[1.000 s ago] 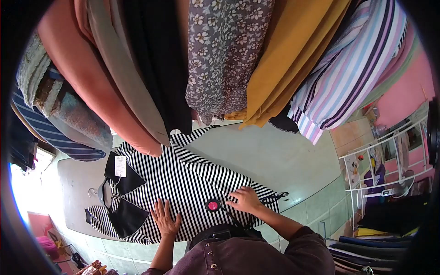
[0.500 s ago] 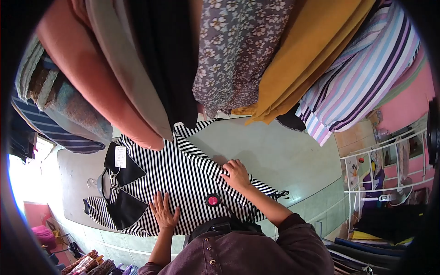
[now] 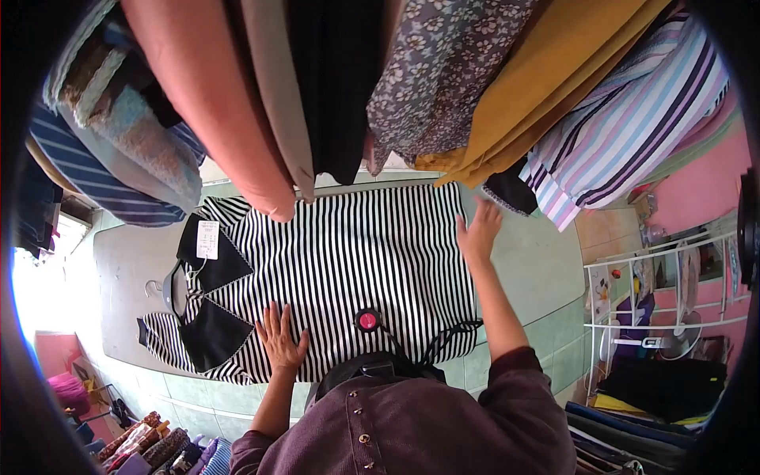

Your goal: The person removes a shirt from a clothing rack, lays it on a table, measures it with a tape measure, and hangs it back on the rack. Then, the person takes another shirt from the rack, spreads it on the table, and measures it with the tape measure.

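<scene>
A black-and-white striped garment (image 3: 356,253) lies spread over the grey table (image 3: 538,253), its black collar (image 3: 218,336) at the left. A white tag (image 3: 207,240) rests on the upper collar part, and a black hanger (image 3: 169,289) is at the neck. My left hand (image 3: 281,339) lies flat on the stripes near the collar, fingers spread. At the garment's upper right edge is my right hand (image 3: 478,232), fingers apart and holding nothing. A round black-and-pink object (image 3: 367,320) on a black strap lies over the lower part of the garment.
Hanging clothes crowd the top: a salmon one (image 3: 214,103), a floral one (image 3: 443,71), a mustard one (image 3: 546,87) and a striped one (image 3: 633,119). A white rack (image 3: 673,324) stands at the right, above dark folded fabric (image 3: 665,388). Fabric rolls (image 3: 158,447) are at the lower left.
The garment's folded-over upper right part has been opened out flat across the table. My right hand has moved up and to the right; my left hand remains on the garment.
</scene>
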Tool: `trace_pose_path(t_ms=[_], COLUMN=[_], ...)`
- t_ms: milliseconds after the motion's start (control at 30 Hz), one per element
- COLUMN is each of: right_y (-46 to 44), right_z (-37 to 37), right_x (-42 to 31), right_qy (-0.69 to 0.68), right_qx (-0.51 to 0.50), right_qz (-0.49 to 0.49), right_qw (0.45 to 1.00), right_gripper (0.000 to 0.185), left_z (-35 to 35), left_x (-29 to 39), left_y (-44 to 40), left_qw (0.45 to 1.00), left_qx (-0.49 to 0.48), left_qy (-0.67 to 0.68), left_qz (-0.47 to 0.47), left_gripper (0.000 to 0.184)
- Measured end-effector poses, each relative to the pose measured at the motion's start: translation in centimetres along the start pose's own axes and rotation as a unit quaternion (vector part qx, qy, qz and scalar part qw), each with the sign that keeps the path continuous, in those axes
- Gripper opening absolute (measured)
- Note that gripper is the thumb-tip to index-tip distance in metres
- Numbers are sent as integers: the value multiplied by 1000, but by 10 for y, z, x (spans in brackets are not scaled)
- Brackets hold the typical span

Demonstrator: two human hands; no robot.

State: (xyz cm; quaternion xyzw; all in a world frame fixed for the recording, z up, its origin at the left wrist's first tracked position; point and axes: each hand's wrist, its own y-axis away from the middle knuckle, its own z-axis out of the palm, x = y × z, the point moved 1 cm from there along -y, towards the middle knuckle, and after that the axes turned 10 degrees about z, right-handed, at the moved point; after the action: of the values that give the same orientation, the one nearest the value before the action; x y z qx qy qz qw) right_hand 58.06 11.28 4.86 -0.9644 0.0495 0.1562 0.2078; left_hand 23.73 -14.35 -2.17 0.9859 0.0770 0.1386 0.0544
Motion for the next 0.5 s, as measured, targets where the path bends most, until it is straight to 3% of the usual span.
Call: trace_pose_path(t_ms=[33,100,133,167,233,333,367,500], right_y=[25,89,121,155,192,205,208,192], right_z=[7,10,7,12,7,15,32,2], right_x=[1,-19,-34,-42,-70,-76,-63,13], right_qy=[-52,-183,-197,-247,-197,-79,-88,-37], right_qx=[-12,-153,-314,-338,-337,-295,-343,-229], right_qz=[-52,-56,-4,-72,-191,-251,-208,-52], right_qw=[997,969,929,905,900,919,912,971], right_gripper=[47,33,34,41,49,57,57,48], left_z=[-2,1,3,2,1,4,4,5], left_x=[1,-1,-2,-1,-3,-4,-4,-6], left_y=[0,1,1,2,3,4,4,5], left_qw=[1000,1000,1000,1000,999,999,999,999], left_qx=[13,21,20,18,30,31,33,32], left_qy=[-4,-5,-4,1,6,5,6,6], left_qz=[10,14,11,11,27,30,31,42], left_gripper=[67,66,66,66,65,65,66,65])
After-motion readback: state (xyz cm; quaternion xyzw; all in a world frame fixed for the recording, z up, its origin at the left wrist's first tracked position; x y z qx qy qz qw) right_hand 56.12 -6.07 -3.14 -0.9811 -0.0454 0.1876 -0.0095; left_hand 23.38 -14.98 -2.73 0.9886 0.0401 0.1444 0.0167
